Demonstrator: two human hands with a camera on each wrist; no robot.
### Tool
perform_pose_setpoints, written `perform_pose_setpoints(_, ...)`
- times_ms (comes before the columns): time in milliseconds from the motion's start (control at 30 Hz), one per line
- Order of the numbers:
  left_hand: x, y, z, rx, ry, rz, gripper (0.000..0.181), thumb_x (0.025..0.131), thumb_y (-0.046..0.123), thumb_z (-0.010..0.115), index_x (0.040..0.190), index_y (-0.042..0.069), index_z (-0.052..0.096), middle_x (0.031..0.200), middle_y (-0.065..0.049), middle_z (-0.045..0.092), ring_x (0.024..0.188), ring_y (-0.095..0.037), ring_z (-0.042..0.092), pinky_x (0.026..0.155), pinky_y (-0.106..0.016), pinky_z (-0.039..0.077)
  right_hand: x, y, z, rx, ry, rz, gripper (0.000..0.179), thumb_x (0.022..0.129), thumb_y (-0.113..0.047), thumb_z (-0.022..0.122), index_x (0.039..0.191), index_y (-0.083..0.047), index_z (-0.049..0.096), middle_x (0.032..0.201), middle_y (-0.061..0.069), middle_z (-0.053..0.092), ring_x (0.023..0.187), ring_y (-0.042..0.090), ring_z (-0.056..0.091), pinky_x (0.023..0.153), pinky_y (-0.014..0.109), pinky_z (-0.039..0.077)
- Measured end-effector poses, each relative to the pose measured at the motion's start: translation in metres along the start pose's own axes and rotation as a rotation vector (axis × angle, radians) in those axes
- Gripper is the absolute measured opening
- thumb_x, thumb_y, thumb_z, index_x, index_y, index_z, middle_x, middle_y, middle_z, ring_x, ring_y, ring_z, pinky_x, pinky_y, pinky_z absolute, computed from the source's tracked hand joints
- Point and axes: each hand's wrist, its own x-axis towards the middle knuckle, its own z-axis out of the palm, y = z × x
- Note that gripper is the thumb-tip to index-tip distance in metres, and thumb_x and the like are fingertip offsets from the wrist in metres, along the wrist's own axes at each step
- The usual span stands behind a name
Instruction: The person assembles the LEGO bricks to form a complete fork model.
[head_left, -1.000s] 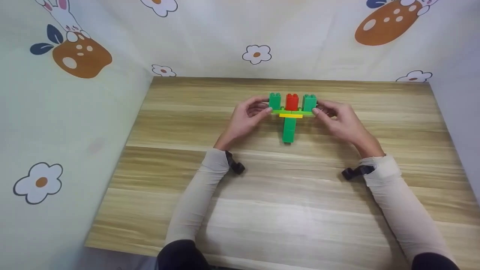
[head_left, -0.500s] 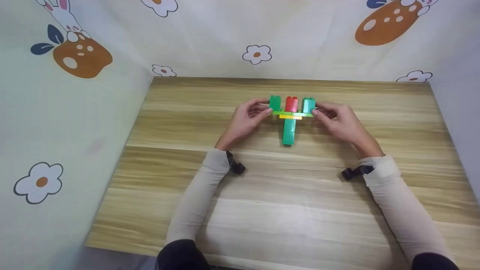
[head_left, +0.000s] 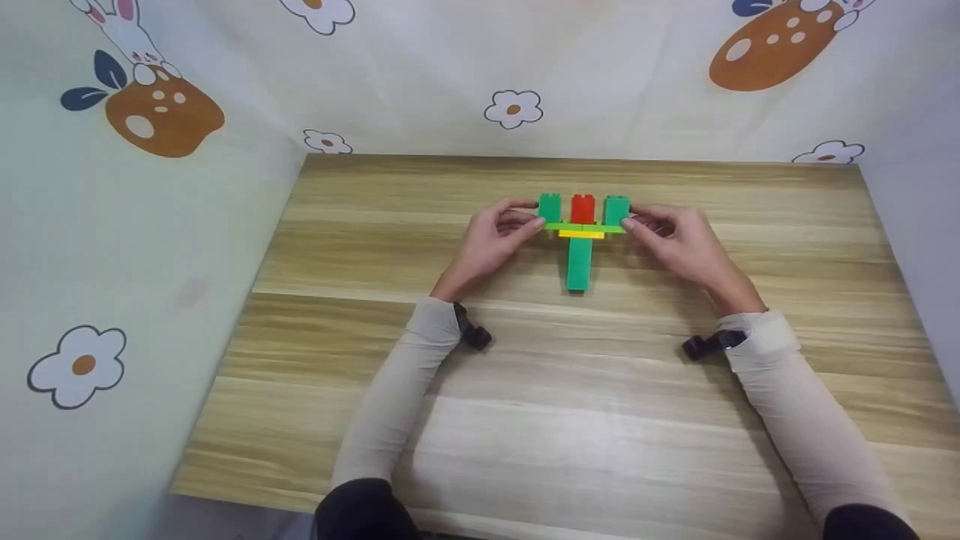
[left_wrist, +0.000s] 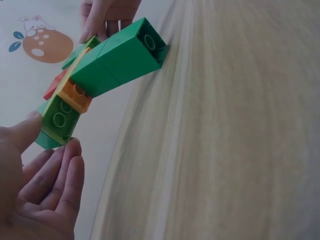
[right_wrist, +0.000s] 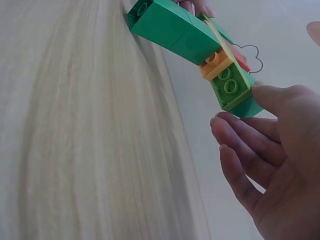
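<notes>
Near the table's far side, both hands hold a build of toy building blocks. Its stem of green bricks [head_left: 578, 264] points toward me, under a yellow plate [head_left: 581, 234] and light green plates [head_left: 564, 226]. A red brick [head_left: 583, 209] sits at the middle, with a green brick [head_left: 550, 208] at the left end and another green brick [head_left: 617, 211] at the right. My left hand [head_left: 491, 238] pinches the left end between thumb and fingers. At the opposite end, my right hand [head_left: 684, 241] does the same. Hollow undersides of the plates show in both wrist views.
The wood-grain table [head_left: 525, 420] spreads out beneath the arms. A patterned cloth wall [head_left: 420, 82] rises behind its far edge, and another side wall [head_left: 150, 247] stands along the left. Black camera mounts [head_left: 474, 335] jut from the wrists.
The build has tilted slightly, its brick tops shifting a little toward me so that fewer stud tops show. Both hands keep their grip and have hardly moved.
</notes>
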Motion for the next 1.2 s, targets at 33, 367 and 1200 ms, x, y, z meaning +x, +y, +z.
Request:
perform_pose_setpoints(33, 0.0, 0.0, 0.0, 0.005, 0.001, -0.001, 0.042, 0.1, 0.028, 0.081, 0.135, 0.008, 0.07, 0.119, -0.011, 0.082, 0.111, -0.018, 0.078, 0.103, -0.03, 0.063, 0.0, 0.0, 0.0, -0.001, 0.002, -0.01, 0.049, 0.105, -0.04, 0.073, 0.141, -0.007, 0.072, 0.117, 0.015, 0.081, 0.091, 0.013, 0.071, 0.074, 0.014, 0.056)
perform_pose_setpoints(367, -0.002, -0.003, -0.001, 0.052, 0.025, -0.038, 0.042, 0.101, 0.033, 0.08, 0.137, 0.015, 0.07, 0.121, -0.008, 0.081, 0.112, -0.017, 0.078, 0.103, -0.031, 0.063, 0.001, 0.005, 0.002, 0.03, -0.042, -0.016, 0.044, 0.104, -0.031, 0.075, 0.141, -0.006, 0.072, 0.12, 0.016, 0.081, 0.095, 0.009, 0.076, 0.08, 0.011, 0.059)
perform_pose_setpoints(1200, -0.003, -0.008, 0.002, 0.188, -0.063, -0.08, 0.049, 0.106, 0.032, 0.072, 0.151, 0.015, 0.063, 0.12, -0.012, 0.081, 0.107, -0.02, 0.079, 0.096, -0.031, 0.065, 0.004, 0.014, 0.006, 0.012, -0.119, -0.009, 0.047, 0.098, -0.011, 0.082, 0.143, -0.008, 0.07, 0.122, 0.016, 0.081, 0.101, 0.008, 0.078, 0.083, 0.011, 0.061)
